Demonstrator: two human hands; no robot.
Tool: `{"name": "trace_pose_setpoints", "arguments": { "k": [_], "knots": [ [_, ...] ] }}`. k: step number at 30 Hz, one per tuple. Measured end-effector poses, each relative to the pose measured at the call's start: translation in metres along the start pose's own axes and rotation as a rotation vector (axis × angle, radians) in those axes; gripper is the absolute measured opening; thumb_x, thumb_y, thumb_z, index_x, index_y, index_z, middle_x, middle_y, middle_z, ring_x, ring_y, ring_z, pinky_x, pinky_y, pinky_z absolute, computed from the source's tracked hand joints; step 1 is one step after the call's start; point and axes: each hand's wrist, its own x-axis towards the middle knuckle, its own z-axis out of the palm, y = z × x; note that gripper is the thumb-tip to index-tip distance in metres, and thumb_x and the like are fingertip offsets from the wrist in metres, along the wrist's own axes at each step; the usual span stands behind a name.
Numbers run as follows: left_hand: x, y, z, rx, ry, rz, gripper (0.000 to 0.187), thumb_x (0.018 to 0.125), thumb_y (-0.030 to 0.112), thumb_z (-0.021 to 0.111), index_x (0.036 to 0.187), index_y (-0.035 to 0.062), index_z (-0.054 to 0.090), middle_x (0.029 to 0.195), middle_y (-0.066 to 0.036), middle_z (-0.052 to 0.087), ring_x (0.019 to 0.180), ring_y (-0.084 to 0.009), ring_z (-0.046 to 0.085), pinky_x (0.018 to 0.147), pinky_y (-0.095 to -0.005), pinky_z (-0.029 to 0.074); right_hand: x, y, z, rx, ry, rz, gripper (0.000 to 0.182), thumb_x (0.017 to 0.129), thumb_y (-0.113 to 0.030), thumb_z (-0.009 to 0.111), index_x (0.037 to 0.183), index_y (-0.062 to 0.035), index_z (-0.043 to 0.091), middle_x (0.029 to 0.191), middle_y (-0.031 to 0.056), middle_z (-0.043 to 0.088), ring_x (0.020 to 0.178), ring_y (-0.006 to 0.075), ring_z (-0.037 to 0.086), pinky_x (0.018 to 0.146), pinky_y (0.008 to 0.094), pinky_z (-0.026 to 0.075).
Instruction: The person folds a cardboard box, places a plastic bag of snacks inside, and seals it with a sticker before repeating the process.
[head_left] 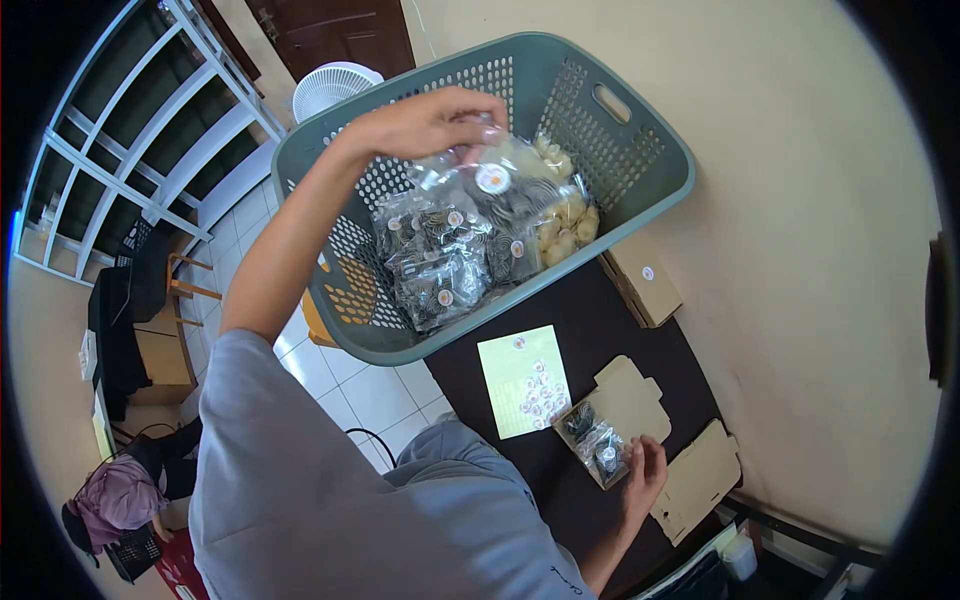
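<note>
My left hand (455, 125) reaches into a large green plastic basket (640, 190) and grips a clear plastic bag (505, 180) with a round white sticker. Dark, coiled-looking pieces show inside that bag. Below it lie several similar stickered bags (430, 245), and beside them are bags of pale yellowish pieces (568, 228). Down on the table, my right hand (645, 478) is at the side of an open cardboard box (603, 478), its fingers slightly curled and apart. Inside the box sits a clear bag of dark pieces (600, 445) with a round sticker.
A pale yellow sheet of round stickers (510, 385) lies on the dark table (520, 480). A closed cardboard box (642, 285) stands by the wall, and a flat cardboard piece (700, 480) lies near the right. A person (125, 490) is at the far left; a white fan (330, 90) stands behind the basket.
</note>
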Motion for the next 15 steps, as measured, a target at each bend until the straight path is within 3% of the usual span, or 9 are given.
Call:
{"name": "trace_pose_setpoints", "arguments": {
  "k": [3,6,10,11,14,15],
  "knots": [
    [-0.004,0.032,0.026,0.084,0.054,0.170,0.016,0.099,0.016,0.052,0.099,0.0006,0.056,0.075,-0.003,0.058,0.066,-0.0090,0.057,0.060,-0.0255,0.048,0.006,-0.044,0.026,-0.040,-0.101,-0.098,0.021,0.094,-0.010,0.060,0.111,0.0019,0.060,0.099,0.0091,0.066,0.093,0.0140,0.062,0.082,0.0270,0.049],
    [-0.006,0.038,0.036,0.126,0.063,0.217,0.016,0.099,0.015,0.051,0.100,-0.0003,0.056,0.075,-0.003,0.057,0.065,-0.0101,0.058,0.061,-0.0262,0.049,0.009,-0.050,0.034,-0.126,-0.232,-0.183,0.020,0.096,-0.011,0.058,0.112,0.0010,0.059,0.102,0.0093,0.064,0.094,0.0159,0.062,0.083,0.0302,0.050],
    [-0.014,0.042,0.047,0.021,0.106,0.125,0.014,0.097,0.012,0.052,0.100,-0.0007,0.057,0.077,-0.008,0.061,0.060,-0.0151,0.060,0.059,-0.0259,0.049,0.004,-0.043,0.037,-0.161,-0.276,-0.131,0.019,0.094,-0.009,0.060,0.107,0.0038,0.062,0.095,0.0094,0.067,0.090,0.0140,0.062,0.080,0.0284,0.049],
    [-0.012,0.030,0.046,0.245,0.153,0.253,0.013,0.096,0.011,0.053,0.099,-0.0011,0.057,0.077,-0.010,0.063,0.059,-0.0180,0.062,0.057,-0.0289,0.049,0.002,-0.036,0.035,-0.206,-0.288,-0.118,0.019,0.093,-0.010,0.061,0.107,0.0038,0.062,0.094,0.0097,0.067,0.087,0.0144,0.063,0.077,0.0288,0.050],
    [-0.011,0.008,0.042,0.182,0.142,0.115,0.012,0.095,0.010,0.054,0.099,-0.0009,0.057,0.077,-0.011,0.062,0.059,-0.0192,0.062,0.057,-0.0322,0.047,-0.004,-0.009,0.026,-0.304,-0.297,-0.103,0.019,0.093,-0.010,0.061,0.105,0.0041,0.063,0.091,0.0117,0.068,0.082,0.0167,0.064,0.072,0.0303,0.052],
    [-0.009,-0.007,0.039,0.302,0.162,0.208,0.013,0.095,0.010,0.054,0.101,-0.0012,0.057,0.074,-0.011,0.060,0.060,-0.0179,0.059,0.058,-0.0312,0.045,-0.007,-0.004,0.021,-0.370,-0.300,-0.095,0.019,0.092,-0.009,0.061,0.104,0.0043,0.063,0.091,0.0129,0.068,0.082,0.0175,0.065,0.072,0.0309,0.052]
  ]
}}
